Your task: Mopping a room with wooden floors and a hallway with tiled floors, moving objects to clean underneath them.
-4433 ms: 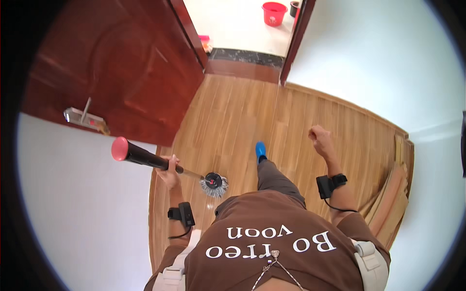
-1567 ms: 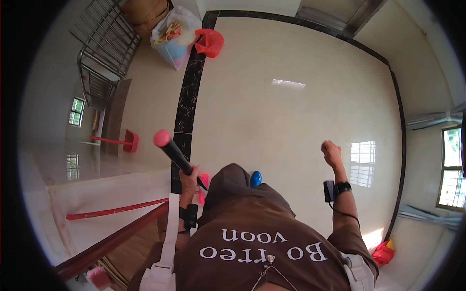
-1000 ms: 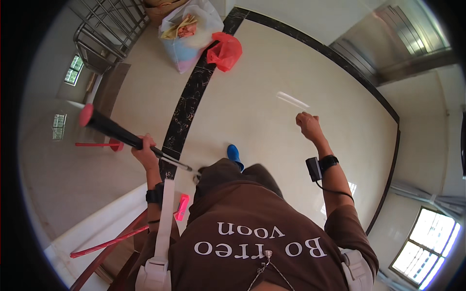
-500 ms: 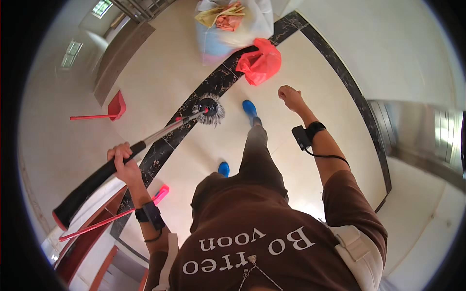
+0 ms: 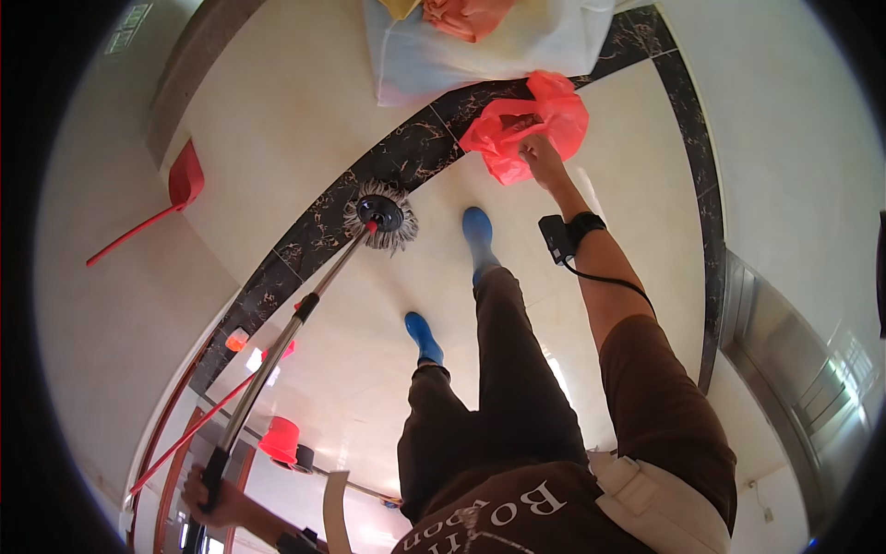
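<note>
left hand [image 5: 221, 506]: at the lower left, wrapped about the dark grip of the mop [image 5: 305, 308]; fingers closed round the handle and pressed together, thumb position not clear.

mop: pole runs obliquely from the left hand up and to the right. mop head [image 5: 380, 214], a dark disc ringed by grey-white strands, lies at the inner edge of the black marble strip [image 5: 318, 222], partly over the strip and partly over the cream tiled floor [image 5: 517, 305].

right hand [image 5: 543, 159]: arm extended forward, hand in front of the red plastic bag [image 5: 503, 138], overlapping its near side in this view. fingers bent inward and close together; cannot tell whether they pinch the film or only sit against or above it. bag is crumpled, its top gathered loosely, set at the strip's edge to the right of the mop head.

just beyond the bag: large translucent bag [image 5: 461, 60] with yellow and orange cloth at its top.

feet: both in blue boots [image 5: 478, 238], right one ahead of left, between mop head and right forearm.

left side: red dustpan [image 5: 186, 175] with long handle, well apart from the mop. thin red pole [image 5: 189, 432] passes behind the mop's pole. red bucket [image 5: 280, 438] lower down, beside a dark container [image 5: 304, 459].
</note>
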The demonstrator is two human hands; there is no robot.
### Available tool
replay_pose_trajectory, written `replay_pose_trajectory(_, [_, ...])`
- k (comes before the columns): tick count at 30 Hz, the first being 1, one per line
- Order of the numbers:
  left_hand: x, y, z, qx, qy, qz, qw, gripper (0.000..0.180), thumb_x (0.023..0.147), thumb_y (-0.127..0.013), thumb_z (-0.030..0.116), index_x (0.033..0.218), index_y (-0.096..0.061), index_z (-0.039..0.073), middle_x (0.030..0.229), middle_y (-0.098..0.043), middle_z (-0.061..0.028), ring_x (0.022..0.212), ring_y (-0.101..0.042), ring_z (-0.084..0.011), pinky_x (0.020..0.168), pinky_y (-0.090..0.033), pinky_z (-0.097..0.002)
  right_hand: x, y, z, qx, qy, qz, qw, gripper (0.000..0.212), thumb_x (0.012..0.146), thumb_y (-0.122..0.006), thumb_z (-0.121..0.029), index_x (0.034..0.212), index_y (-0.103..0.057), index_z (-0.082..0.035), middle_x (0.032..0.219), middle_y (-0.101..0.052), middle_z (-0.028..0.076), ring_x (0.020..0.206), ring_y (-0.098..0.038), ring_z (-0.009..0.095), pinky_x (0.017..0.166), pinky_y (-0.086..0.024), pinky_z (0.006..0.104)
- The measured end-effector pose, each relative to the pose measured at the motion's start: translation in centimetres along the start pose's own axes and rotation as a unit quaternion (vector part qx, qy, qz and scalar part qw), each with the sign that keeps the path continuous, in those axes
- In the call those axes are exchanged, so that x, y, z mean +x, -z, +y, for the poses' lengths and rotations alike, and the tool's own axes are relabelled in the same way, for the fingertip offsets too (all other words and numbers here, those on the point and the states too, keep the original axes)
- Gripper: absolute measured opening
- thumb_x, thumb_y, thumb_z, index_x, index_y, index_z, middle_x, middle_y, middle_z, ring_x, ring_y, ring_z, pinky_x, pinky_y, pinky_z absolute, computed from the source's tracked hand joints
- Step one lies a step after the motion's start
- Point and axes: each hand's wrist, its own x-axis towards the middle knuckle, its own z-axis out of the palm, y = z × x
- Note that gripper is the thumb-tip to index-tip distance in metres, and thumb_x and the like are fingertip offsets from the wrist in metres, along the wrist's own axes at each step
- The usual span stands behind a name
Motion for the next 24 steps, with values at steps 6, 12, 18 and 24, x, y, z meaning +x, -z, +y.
replay_pose_trajectory(6, [-0.8, -7.5, -2.7, -0.077, -0.047, 0.249, 0.964, 0.04, 0.092, -0.045, 0.034, 0.056, -0.045, 0.017, 0.044, -0.044, 0.0049, 0.035, -0.046, -0.0113, 0.037, -0.044, -0.0308, 6.8, -3.5, 7.6, -0.007, 0.051, -0.033, 0.998, 0.005, 0.08, -0.059, -0.006, 0.084, -0.056, -0.004, 0.088, -0.06, 0.015, 0.088, -0.059, 0.033, 0.074, -0.046, 0.0422])
replay_pose_trajectory(12, [0.2, -0.9, -1.5, 0.052, -0.03, 0.25, 0.966, 0.034, 0.089, -0.049, 0.034, 0.059, -0.048, 0.017, 0.048, -0.049, 0.0068, 0.035, -0.047, -0.0044, 0.033, -0.038, -0.0177, 12.7, -4.2, 9.5, -0.269, 0.055, -0.173, 0.946, 0.014, 0.081, -0.054, -0.006, 0.096, -0.054, -0.006, 0.092, -0.063, 0.012, 0.087, -0.061, 0.034, 0.076, -0.045, 0.0441])
replay_pose_trajectory(18, [0.5, -0.9, 0.3, 0.036, -0.048, 0.252, 0.966, 0.037, 0.089, -0.05, 0.037, 0.058, -0.049, 0.017, 0.047, -0.05, 0.0071, 0.037, -0.05, -0.004, 0.034, -0.038, -0.0173, 8.2, -5.5, 10.6, -0.273, -0.047, -0.25, 0.928, 0.025, 0.087, -0.044, -0.004, 0.11, -0.053, -0.002, 0.107, -0.063, 0.019, 0.099, -0.059, 0.039, 0.083, -0.047, 0.0455])
replay_pose_trajectory(24, [0.2, 1.4, -5.3, -0.015, -0.002, 0.234, 0.972, 0.038, 0.089, -0.051, 0.035, 0.056, -0.048, 0.017, 0.046, -0.049, 0.0074, 0.038, -0.051, -0.0056, 0.035, -0.038, -0.0179, 5.8, 5.0, 31.3, -0.324, -0.406, -0.308, 0.797, 0.031, 0.093, -0.039, -0.014, 0.12, -0.046, 0.0, 0.109, -0.062, 0.023, 0.086, -0.067, 0.034, 0.072, -0.054, 0.0415])
